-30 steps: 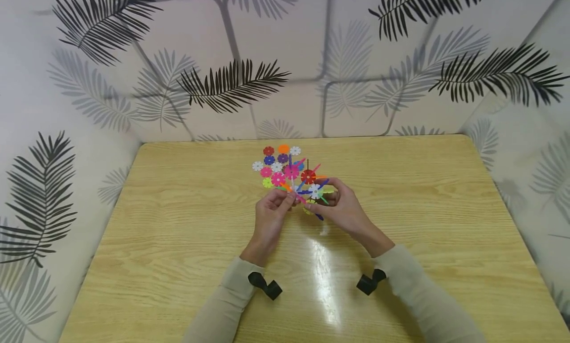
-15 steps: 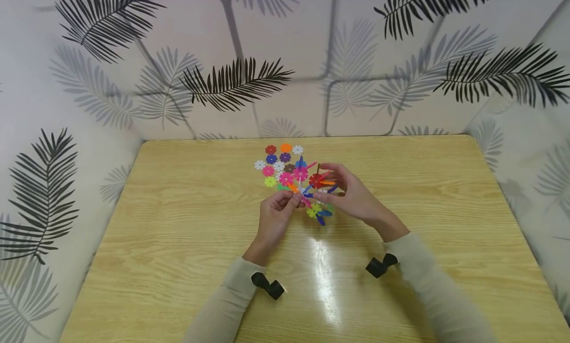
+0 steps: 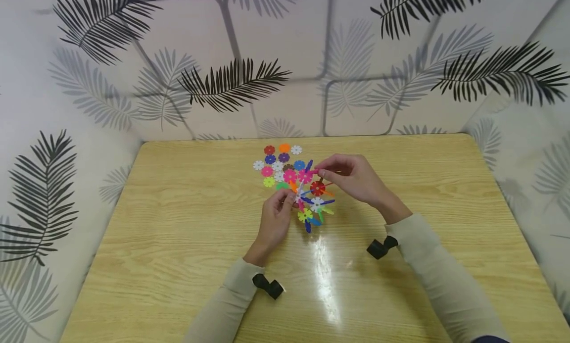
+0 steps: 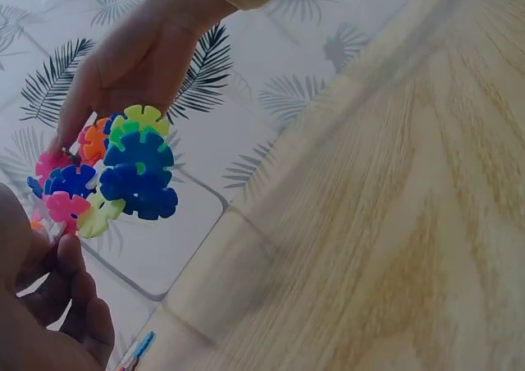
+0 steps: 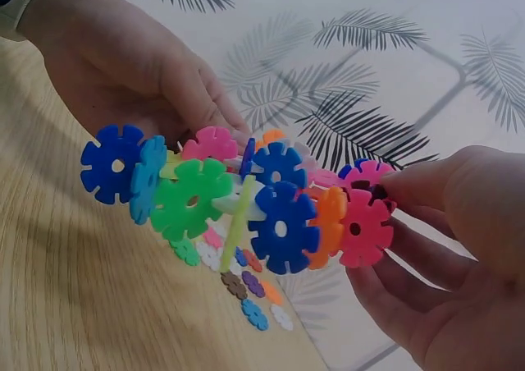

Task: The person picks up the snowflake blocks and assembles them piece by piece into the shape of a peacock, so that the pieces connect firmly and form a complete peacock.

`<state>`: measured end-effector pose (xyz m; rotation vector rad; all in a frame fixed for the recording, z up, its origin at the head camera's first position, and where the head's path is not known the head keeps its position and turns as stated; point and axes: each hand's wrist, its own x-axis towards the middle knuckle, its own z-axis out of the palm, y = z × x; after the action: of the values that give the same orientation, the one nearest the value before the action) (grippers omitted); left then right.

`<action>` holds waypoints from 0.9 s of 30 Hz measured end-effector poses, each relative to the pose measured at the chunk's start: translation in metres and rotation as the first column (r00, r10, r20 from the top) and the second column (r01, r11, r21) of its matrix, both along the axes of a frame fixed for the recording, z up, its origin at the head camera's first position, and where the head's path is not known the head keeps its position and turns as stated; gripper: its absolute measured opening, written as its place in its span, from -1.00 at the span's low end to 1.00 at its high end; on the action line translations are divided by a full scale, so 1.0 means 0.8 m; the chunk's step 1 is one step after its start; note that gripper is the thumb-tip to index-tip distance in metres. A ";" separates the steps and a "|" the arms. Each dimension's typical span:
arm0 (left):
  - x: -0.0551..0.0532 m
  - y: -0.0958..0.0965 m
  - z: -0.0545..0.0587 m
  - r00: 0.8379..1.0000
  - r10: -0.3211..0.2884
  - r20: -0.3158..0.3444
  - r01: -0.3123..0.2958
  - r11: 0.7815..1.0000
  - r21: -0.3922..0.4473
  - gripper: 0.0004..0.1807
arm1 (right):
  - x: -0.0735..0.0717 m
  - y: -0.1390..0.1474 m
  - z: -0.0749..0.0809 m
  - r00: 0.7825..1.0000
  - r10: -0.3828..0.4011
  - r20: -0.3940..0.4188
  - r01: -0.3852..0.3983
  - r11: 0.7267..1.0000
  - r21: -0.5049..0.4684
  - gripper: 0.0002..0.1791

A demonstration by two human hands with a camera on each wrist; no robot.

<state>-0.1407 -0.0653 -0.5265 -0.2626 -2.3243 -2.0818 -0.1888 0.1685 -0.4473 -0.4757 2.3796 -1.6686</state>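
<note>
Evidently both hands are busy with a many-coloured cluster of interlocked, notched, flower-shaped plastic discs [image 3: 317, 204], held near the middle of a pale yellow wood-grain surface [image 3: 178, 244]. The right wrist view shows it raised, with loose pieces lying beyond it on the surface.

The left hand [image 3: 275, 218] has a narrow grip, finger and thumb pinching the cluster at its left side; exactly which disc lies between them cannot be told. The right hand [image 3: 358, 179] is also closed to a pinch, its grip on a bright pink disc [image 5: 367, 230] at the cluster's outer edge.

Within the cluster the discs slot into one another at angles. A red disc [image 3: 317, 188] sits just below the right hand, and a yellow disc [image 3: 305, 215] is at the near end, with a dark blue disc [image 3: 308, 226] jutting out from it edge-on.

Loose discs lie flat just behind and to the left of the cluster: a red-brown one [image 3: 269, 149], an orange one [image 3: 284, 148] and a white one [image 3: 296, 149] along the back, a purple one [image 3: 283, 157] in front of them, and a yellow-green one [image 3: 269, 182] nearer the left hand.

Long beige sleeves [image 3: 224, 303] cover both forearms.
</note>
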 end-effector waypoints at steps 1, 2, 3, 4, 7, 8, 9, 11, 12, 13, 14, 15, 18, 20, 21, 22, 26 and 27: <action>0.000 -0.001 0.001 1.000 0.000 -0.001 0.000 1.000 -0.004 -0.72 | 0.000 0.000 0.000 1.000 0.004 -0.006 -0.004 1.000 -0.004 -0.79; 0.000 -0.001 0.001 1.000 -0.003 -0.001 0.003 1.000 -0.007 -0.72 | 0.000 0.001 0.000 1.000 0.007 -0.018 -0.007 1.000 -0.002 -0.80; -0.001 -0.002 0.001 1.000 -0.008 0.000 0.008 1.000 -0.009 -0.73 | 0.000 0.001 0.001 0.999 0.010 -0.033 -0.010 1.000 0.002 -0.82; -0.001 -0.002 0.001 1.000 -0.011 -0.002 0.011 1.000 -0.013 -0.73 | 0.000 0.001 0.002 0.999 0.013 -0.052 -0.012 1.000 0.013 -0.83; -0.001 -0.003 0.002 1.000 -0.025 -0.010 0.025 1.000 -0.015 -0.75 | 0.001 0.002 0.005 0.992 0.028 -0.125 -0.020 0.998 0.063 -0.86; -0.001 -0.004 0.002 0.999 -0.032 -0.017 0.031 0.999 -0.018 -0.75 | 0.000 0.002 0.007 0.987 0.039 -0.158 -0.026 0.996 0.083 -0.87; -0.001 -0.003 0.003 0.999 -0.037 -0.026 0.037 0.999 -0.019 -0.76 | 0.000 0.002 0.009 0.981 0.052 -0.189 -0.033 0.994 0.104 -0.88; 0.000 -0.003 0.005 0.998 -0.055 -0.035 0.055 0.998 -0.010 -0.76 | -0.002 0.002 0.012 0.961 0.090 -0.262 -0.048 0.986 0.161 -0.88; 0.001 -0.003 0.005 0.997 -0.064 -0.042 0.063 0.998 -0.008 -0.77 | -0.003 0.003 0.014 0.948 0.113 -0.298 -0.058 0.981 0.186 -0.89; 0.001 -0.003 0.006 0.997 -0.070 -0.044 0.070 0.998 -0.005 -0.77 | -0.004 0.004 0.016 0.934 0.138 -0.331 -0.070 0.975 0.210 -0.88; 0.001 -0.002 0.008 0.996 -0.077 -0.044 0.077 0.997 -0.002 -0.78 | -0.006 0.005 0.018 0.919 0.163 -0.358 -0.081 0.969 0.233 -0.88; 0.001 -0.002 0.008 0.996 -0.081 -0.041 0.081 0.997 0.000 -0.78 | -0.008 0.006 0.020 0.907 0.188 -0.377 -0.093 0.962 0.257 -0.88; 0.001 -0.002 0.008 0.996 -0.090 -0.025 0.090 0.996 -0.003 -0.77 | -0.012 0.007 0.024 0.884 0.250 -0.395 -0.131 0.944 0.304 -0.86; 0.001 -0.003 0.007 0.995 -0.095 -0.014 0.094 0.995 -0.009 -0.77 | -0.015 0.008 0.025 0.878 0.283 -0.386 -0.160 0.933 0.322 -0.85; 0.001 -0.003 0.006 0.995 -0.098 -0.008 0.098 0.995 -0.010 -0.77 | -0.016 0.008 0.026 0.878 0.294 -0.379 -0.170 0.930 0.327 -0.84; 0.001 -0.004 0.006 0.995 -0.102 -0.004 0.102 0.995 -0.008 -0.77 | -0.016 0.008 0.026 0.878 0.302 -0.373 -0.178 0.927 0.330 -0.84; 0.001 -0.005 0.004 0.993 -0.122 0.006 0.122 0.993 -0.010 -0.77 | -0.018 0.007 0.024 0.874 0.317 -0.369 -0.204 0.928 0.313 -0.84; 0.001 -0.006 0.003 0.992 -0.128 0.007 0.128 0.992 -0.009 -0.77 | -0.018 0.007 0.022 0.875 0.314 -0.368 -0.207 0.930 0.303 -0.84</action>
<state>-0.1396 -0.0698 -0.5237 -0.4167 -2.3811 -2.1300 -0.2032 0.1745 -0.4295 -1.1436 2.6103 -1.2110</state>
